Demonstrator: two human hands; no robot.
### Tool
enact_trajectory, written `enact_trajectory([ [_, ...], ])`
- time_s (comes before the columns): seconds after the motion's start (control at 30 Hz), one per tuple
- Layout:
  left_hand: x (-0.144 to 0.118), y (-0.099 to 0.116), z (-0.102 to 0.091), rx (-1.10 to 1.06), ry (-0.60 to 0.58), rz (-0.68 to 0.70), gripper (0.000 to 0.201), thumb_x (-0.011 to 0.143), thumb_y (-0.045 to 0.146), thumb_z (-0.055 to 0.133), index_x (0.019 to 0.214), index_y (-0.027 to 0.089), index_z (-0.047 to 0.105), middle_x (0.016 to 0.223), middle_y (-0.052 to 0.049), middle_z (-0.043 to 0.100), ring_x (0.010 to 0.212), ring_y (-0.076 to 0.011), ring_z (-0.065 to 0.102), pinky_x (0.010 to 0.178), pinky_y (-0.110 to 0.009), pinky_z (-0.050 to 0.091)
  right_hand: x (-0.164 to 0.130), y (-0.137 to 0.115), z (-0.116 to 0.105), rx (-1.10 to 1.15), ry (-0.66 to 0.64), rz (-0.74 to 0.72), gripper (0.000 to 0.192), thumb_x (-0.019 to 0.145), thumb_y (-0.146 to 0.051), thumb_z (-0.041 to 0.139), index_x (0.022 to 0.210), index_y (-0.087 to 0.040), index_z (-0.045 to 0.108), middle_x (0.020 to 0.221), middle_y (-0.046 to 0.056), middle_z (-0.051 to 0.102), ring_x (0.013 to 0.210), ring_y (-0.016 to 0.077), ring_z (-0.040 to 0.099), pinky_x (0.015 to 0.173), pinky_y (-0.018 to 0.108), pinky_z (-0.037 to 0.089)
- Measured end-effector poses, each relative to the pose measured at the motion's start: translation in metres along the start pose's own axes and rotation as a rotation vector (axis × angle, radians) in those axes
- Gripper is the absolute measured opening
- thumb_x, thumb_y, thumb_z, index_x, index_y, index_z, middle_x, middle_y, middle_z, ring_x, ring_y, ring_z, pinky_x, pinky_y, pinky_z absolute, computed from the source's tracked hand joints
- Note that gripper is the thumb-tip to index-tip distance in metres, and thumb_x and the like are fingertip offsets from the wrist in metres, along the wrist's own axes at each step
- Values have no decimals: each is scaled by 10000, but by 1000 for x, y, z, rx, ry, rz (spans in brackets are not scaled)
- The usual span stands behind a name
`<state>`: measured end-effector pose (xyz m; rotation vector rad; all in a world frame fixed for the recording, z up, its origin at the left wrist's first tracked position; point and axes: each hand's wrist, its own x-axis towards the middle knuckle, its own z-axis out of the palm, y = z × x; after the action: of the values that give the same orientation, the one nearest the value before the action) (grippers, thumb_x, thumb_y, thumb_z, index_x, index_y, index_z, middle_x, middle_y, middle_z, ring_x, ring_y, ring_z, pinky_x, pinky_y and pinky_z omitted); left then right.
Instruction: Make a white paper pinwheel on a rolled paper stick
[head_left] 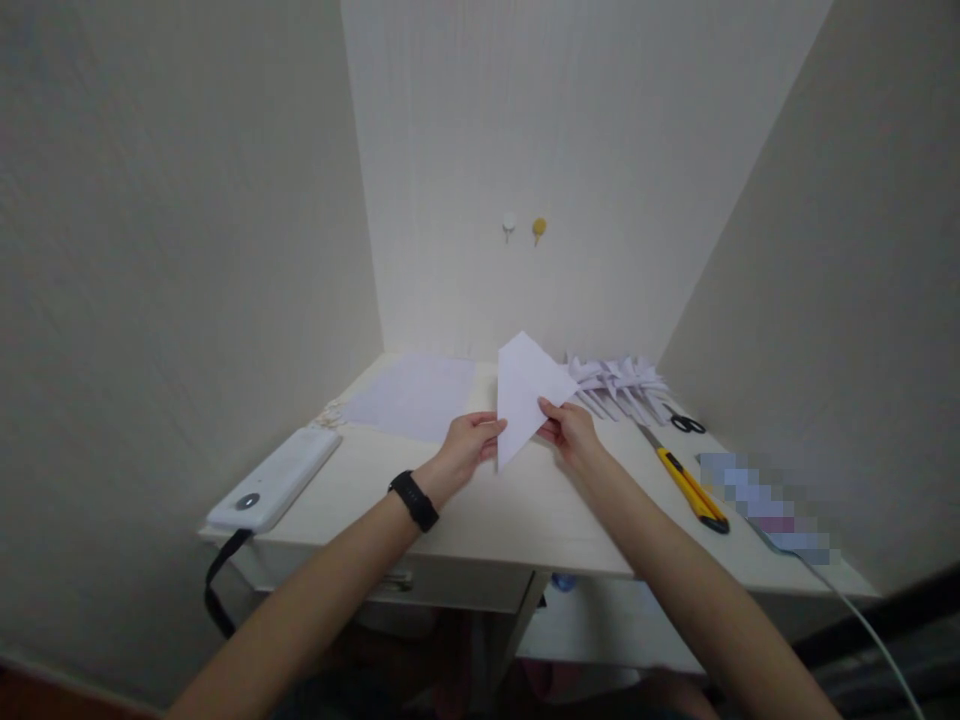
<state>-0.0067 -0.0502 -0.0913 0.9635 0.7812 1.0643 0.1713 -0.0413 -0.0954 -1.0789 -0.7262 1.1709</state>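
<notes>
Both hands hold a folded white paper [525, 395] just above the middle of the desk [480, 520]; it stands tilted up, its point at 12 o'clock. The left hand [469, 445], with a black wristband [413, 500] on its wrist, pinches the paper's lower left edge, fingers closed on it. The right hand [571, 432] grips the right edge at 3 o'clock of the sheet, its fingers clamped on it too.

At 11 o'clock from the hands a flat sheet [412, 395] lies on the desk. At 1 o'clock lies a pile of folded paper pieces [619, 385]; past it, at 2 o'clock, black scissors [686, 424]. A yellow utility knife [694, 490] lies at 3 o'clock, near the right forearm, and a white power bank [274, 480] sits at 9 o'clock by the desk edge.

To fold well, the edges likely need matching before any crease is pressed; laying the paper flat on the desk would probably give a sharper line than creasing in the air, and the right forearm should stay clear of the knife
</notes>
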Motion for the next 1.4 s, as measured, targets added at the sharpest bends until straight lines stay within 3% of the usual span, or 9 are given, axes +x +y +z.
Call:
enact_trajectory([
  [0.2, -8, -11, -3, 118, -167, -179, 296, 593, 133, 882, 791, 90, 666, 782, -88, 730, 714, -164, 712, 739, -267, 595, 23, -15, -13, -47, 53, -110, 244, 678, -287, 783, 855, -201, 638, 910, 63, 760, 739, 196, 705, 618, 292, 608],
  [0.3, -2, -4, -6, 243, -282, -282, 436, 522, 175, 926, 867, 91, 674, 794, -110, 742, 700, -203, 721, 703, -322, 608, 28, -21, -21, -67, 72, -124, 248, 658, -286, 790, 841, -202, 645, 873, 66, 757, 707, 199, 691, 573, 292, 590],
  [0.47, 35, 34, -14, 201, -175, -80, 380, 745, 398, 808, 965, 117, 678, 1028, -145, 735, 822, -202, 723, 693, -324, 612, 28, -17, -34, -113, -104, -31, 248, 611, -281, 806, 772, -186, 643, 750, 55, 737, 591, 178, 646, 478, 272, 522],
  [0.57, 52, 47, -19, 231, -181, -15, 329, 803, 388, 762, 953, 106, 682, 974, -146, 743, 767, -183, 722, 610, -261, 589, 26, -10, -39, -167, -196, 33, 245, 608, -282, 811, 762, -166, 659, 674, 48, 711, 518, 152, 599, 425, 252, 458],
  [0.77, 56, 32, -32, 321, -94, -70, 180, 826, 236, 742, 777, 76, 677, 711, -116, 731, 598, -145, 692, 591, -229, 575, 22, -5, -40, -152, -267, 78, 257, 610, -251, 841, 781, -139, 685, 722, 51, 726, 539, 128, 609, 449, 224, 475],
  [0.97, 56, 25, -42, 278, -194, -75, 140, 781, 162, 769, 865, 66, 711, 813, -130, 751, 648, -145, 708, 648, -237, 593, 23, -6, -47, -194, -327, 85, 278, 624, -216, 842, 857, -143, 709, 788, 53, 749, 578, 125, 633, 495, 218, 509],
  [1.27, 55, 11, -38, 337, -251, -67, 168, 726, 148, 811, 822, 44, 721, 802, -134, 743, 640, -149, 695, 637, -249, 595, 16, 0, -46, -171, -415, 71, 359, 596, -206, 855, 918, -136, 714, 899, 87, 773, 693, 175, 696, 649, 274, 570],
  [1.4, 55, 11, -36, 271, -189, -34, 104, 759, 90, 768, 841, 49, 717, 849, -115, 743, 630, -117, 684, 633, -214, 589, 13, 1, -45, -131, -431, 76, 351, 588, -152, 841, 916, -150, 713, 889, 62, 773, 681, 157, 698, 641, 250, 568],
])
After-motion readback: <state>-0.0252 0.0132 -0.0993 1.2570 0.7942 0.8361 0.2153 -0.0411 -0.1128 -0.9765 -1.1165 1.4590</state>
